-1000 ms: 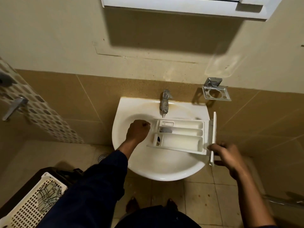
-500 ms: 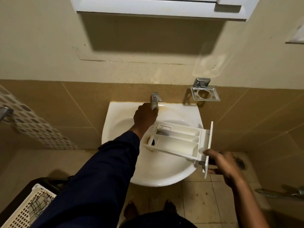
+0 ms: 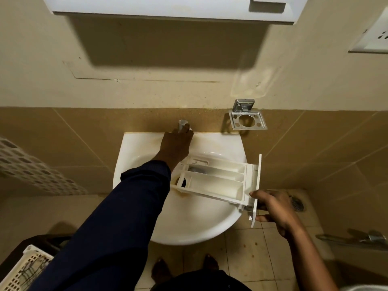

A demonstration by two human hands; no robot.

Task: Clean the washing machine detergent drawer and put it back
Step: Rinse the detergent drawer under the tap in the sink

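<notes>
The white detergent drawer [image 3: 218, 181] lies tilted across the white sink [image 3: 193, 225], its compartments facing up and its front panel [image 3: 256, 190] at the right. My right hand [image 3: 275, 208] grips that front panel at its lower end. My left hand [image 3: 176, 145] reaches over the basin's back rim and closes on the chrome tap [image 3: 182, 124], hiding most of it. No water is visible.
A chrome holder [image 3: 247, 120] is fixed to the tiled wall right of the tap. A white cabinet [image 3: 168, 7] hangs overhead. A white laundry basket [image 3: 23, 269] stands at lower left. A floor drain [image 3: 297, 203] and a metal handle [image 3: 357, 240] lie at the right.
My left hand left the drawer's left end, rose to the back of the sink and took hold of the tap. The drawer stayed in my right hand, tilting slightly.
</notes>
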